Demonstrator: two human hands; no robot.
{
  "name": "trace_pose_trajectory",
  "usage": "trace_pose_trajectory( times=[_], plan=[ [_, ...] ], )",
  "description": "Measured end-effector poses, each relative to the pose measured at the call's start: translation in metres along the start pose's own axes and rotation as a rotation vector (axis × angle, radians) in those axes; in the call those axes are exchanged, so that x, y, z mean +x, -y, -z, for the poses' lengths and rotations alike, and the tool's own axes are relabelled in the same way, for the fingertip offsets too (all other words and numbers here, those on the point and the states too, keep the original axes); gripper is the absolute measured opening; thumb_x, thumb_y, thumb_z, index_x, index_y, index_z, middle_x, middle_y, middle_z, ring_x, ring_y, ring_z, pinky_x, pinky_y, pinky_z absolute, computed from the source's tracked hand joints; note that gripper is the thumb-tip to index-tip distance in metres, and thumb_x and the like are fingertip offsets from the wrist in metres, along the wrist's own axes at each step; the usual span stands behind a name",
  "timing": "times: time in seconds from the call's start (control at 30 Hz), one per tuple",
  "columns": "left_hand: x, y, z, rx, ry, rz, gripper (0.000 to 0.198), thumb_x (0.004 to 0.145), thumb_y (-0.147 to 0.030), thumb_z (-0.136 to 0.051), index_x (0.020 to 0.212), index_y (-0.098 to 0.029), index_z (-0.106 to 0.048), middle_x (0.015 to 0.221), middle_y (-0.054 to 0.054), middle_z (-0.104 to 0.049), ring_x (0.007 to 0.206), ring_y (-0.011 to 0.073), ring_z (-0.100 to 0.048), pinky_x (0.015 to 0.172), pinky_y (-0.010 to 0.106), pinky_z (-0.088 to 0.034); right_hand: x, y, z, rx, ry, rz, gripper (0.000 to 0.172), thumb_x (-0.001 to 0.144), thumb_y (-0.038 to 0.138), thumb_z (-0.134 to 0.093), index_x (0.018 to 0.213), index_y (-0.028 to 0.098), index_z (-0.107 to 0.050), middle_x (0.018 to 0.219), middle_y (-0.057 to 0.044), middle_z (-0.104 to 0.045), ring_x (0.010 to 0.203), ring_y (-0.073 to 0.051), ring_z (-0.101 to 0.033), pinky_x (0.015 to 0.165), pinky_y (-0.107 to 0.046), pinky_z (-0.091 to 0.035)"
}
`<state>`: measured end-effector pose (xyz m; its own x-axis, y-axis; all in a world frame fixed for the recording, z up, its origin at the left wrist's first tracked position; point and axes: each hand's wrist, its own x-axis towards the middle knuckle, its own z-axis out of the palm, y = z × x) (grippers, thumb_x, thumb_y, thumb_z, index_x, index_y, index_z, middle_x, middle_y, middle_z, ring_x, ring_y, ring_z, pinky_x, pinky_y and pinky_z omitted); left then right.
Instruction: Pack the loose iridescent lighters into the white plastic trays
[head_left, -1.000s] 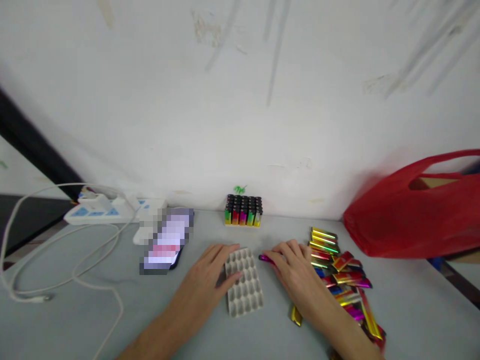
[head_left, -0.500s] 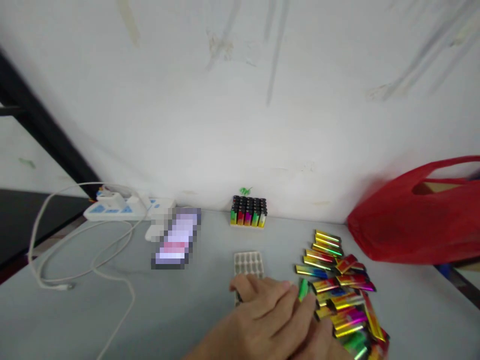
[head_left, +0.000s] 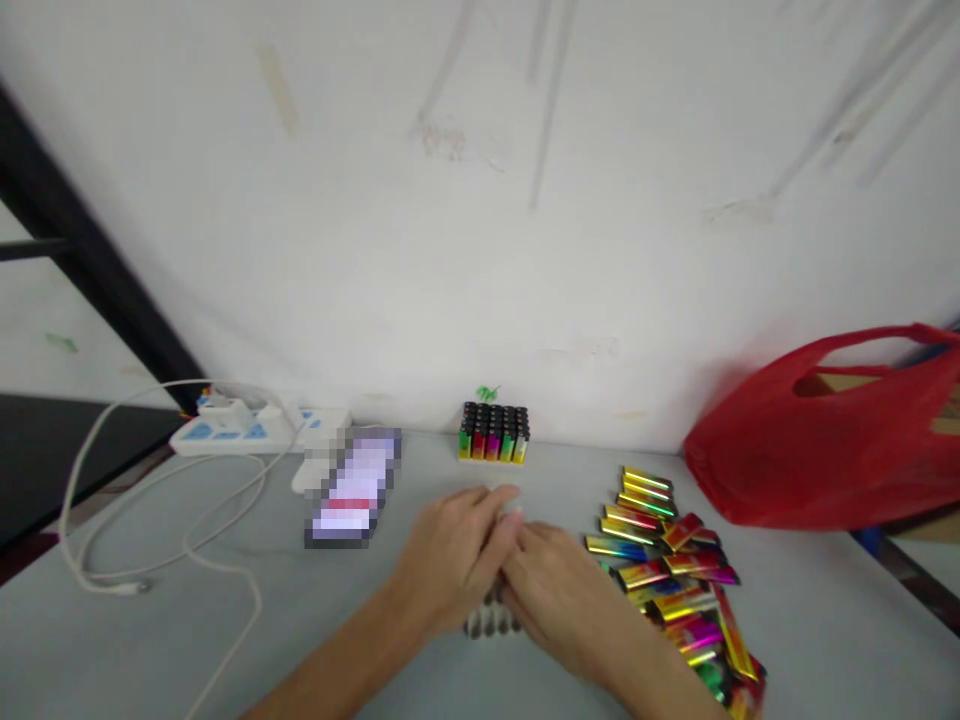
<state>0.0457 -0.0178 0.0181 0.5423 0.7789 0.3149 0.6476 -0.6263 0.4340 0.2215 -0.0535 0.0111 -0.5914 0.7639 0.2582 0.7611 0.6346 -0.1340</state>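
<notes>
My left hand (head_left: 450, 560) and my right hand (head_left: 559, 595) meet over a grey egg-crate tray (head_left: 487, 626). Only the tray's near edge shows beneath them. Fingertips of both hands touch at the middle, and whatever lies between them is hidden. Just right of my right hand is a loose pile of several shiny metallic lighters (head_left: 667, 570) in gold, red, pink and green. A filled block of upright lighters (head_left: 493, 435) with black tops stands at the back against the wall.
A phone (head_left: 352, 490) lies left of my left hand. Beyond it are a white power strip (head_left: 240, 430) and a looping white cable (head_left: 150, 520). A red plastic bag (head_left: 825, 440) sits at the right. The grey table (head_left: 225, 650) meets a white wall.
Both hands moved from the near right back over the tray and now cover most of it. The green lighter seen at my right fingertips is no longer visible.
</notes>
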Motion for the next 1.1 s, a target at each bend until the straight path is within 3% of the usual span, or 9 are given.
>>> trace_pose_trajectory(
  times=[0.07, 0.13, 0.27, 0.43, 0.57, 0.7, 0.83, 0.97, 1.1],
  plan=[
    [-0.004, 0.013, -0.009, 0.061, -0.063, 0.091, 0.045, 0.118, -0.031, -0.032, 0.126, -0.019, -0.074, 0.107, 0.011, -0.079, 0.103, 0.0294, -0.077, 0.095, 0.045, -0.062, 0.000, -0.009, 0.014, 0.097, 0.019, -0.067, 0.021, 0.101, 0.006, -0.060, 0.115, 0.019, -0.069, 0.107, -0.008, -0.078, 0.093, -0.025, -0.075, 0.085, -0.036, -0.059],
    [-0.012, 0.019, -0.018, 0.118, -0.148, 0.116, 0.038, 0.115, -0.024, -0.038, 0.137, -0.019, -0.069, 0.112, 0.011, -0.075, 0.107, 0.0299, -0.074, 0.096, 0.046, -0.062, -0.005, -0.017, 0.022, 0.215, -0.055, -0.147, 0.023, 0.105, 0.007, -0.055, 0.118, 0.021, -0.068, 0.109, -0.007, -0.076, 0.099, -0.024, -0.075, 0.089, -0.036, -0.058],
    [-0.025, 0.017, -0.028, 0.202, -0.185, 0.158, 0.034, 0.109, -0.025, -0.055, 0.141, -0.020, -0.066, 0.117, 0.011, -0.068, 0.111, 0.0330, -0.072, 0.094, 0.048, -0.063, -0.018, -0.032, 0.017, 0.303, -0.219, -0.245, 0.027, 0.113, 0.019, -0.052, 0.138, 0.023, -0.062, 0.120, -0.011, -0.072, 0.110, -0.026, -0.074, 0.097, -0.038, -0.058],
    [-0.030, 0.019, -0.031, 0.270, -0.128, 0.320, 0.042, 0.106, -0.038, -0.065, 0.144, -0.019, -0.063, 0.126, 0.014, -0.064, 0.106, 0.0352, -0.074, 0.085, 0.048, -0.065, -0.022, -0.042, -0.003, 0.341, -0.282, -0.317, 0.021, 0.115, 0.025, -0.051, 0.131, 0.023, -0.063, 0.112, -0.010, -0.074, 0.096, -0.027, -0.075, 0.085, -0.037, -0.057],
    [-0.030, 0.025, -0.031, 0.062, -0.046, 0.276, 0.040, 0.107, -0.032, -0.065, 0.146, -0.025, -0.060, 0.133, 0.012, -0.064, 0.112, 0.0317, -0.074, 0.097, 0.051, -0.065, -0.019, -0.039, -0.005, 0.521, -0.330, -0.491, 0.017, 0.114, 0.038, -0.057, 0.109, 0.024, -0.064, 0.083, -0.001, -0.069, 0.071, -0.021, -0.065, 0.069, -0.031, -0.046],
    [-0.031, 0.021, -0.033, -0.149, 0.000, 0.178, 0.042, 0.103, -0.022, -0.069, 0.144, -0.029, -0.061, 0.135, 0.009, -0.065, 0.122, 0.0293, -0.072, 0.106, 0.048, -0.063, -0.017, -0.033, -0.004, 0.855, -0.351, -0.669, 0.043, 0.106, 0.059, -0.065, 0.085, 0.022, -0.063, 0.073, 0.003, -0.054, 0.068, -0.017, -0.052, 0.063, -0.028, -0.037],
    [-0.032, 0.015, -0.035, -0.230, 0.003, 0.153, 0.046, 0.101, -0.018, -0.070, 0.145, -0.030, -0.062, 0.137, 0.009, -0.067, 0.122, 0.0284, -0.073, 0.106, 0.045, -0.064, -0.015, -0.031, -0.005, 1.364, -0.295, -0.783, 0.065, 0.099, 0.080, -0.059, 0.071, 0.021, -0.056, 0.064, 0.006, -0.037, 0.057, -0.012, -0.031, 0.054, -0.027, -0.024],
    [-0.032, 0.016, -0.035, -0.225, 0.035, 0.164, 0.047, 0.100, -0.019, -0.072, 0.145, -0.030, -0.062, 0.136, 0.008, -0.069, 0.114, 0.0289, -0.077, 0.102, 0.046, -0.066, -0.011, -0.026, 0.001, 1.867, -0.158, -0.714, 0.066, 0.095, 0.080, -0.063, 0.067, 0.025, -0.041, 0.060, 0.010, -0.025, 0.052, -0.010, -0.017, 0.049, -0.025, -0.018],
    [-0.033, 0.018, -0.036, -0.207, 0.045, 0.170, 0.049, 0.099, -0.019, -0.074, 0.145, -0.029, -0.062, 0.139, 0.008, -0.068, 0.113, 0.0288, -0.077, 0.104, 0.047, -0.066, -0.008, -0.022, 0.001, 2.115, -0.122, -0.664, 0.064, 0.091, 0.074, -0.075, 0.070, 0.024, -0.041, 0.061, 0.012, -0.025, 0.049, -0.007, -0.011, 0.044, -0.021, -0.014]
  ],
)
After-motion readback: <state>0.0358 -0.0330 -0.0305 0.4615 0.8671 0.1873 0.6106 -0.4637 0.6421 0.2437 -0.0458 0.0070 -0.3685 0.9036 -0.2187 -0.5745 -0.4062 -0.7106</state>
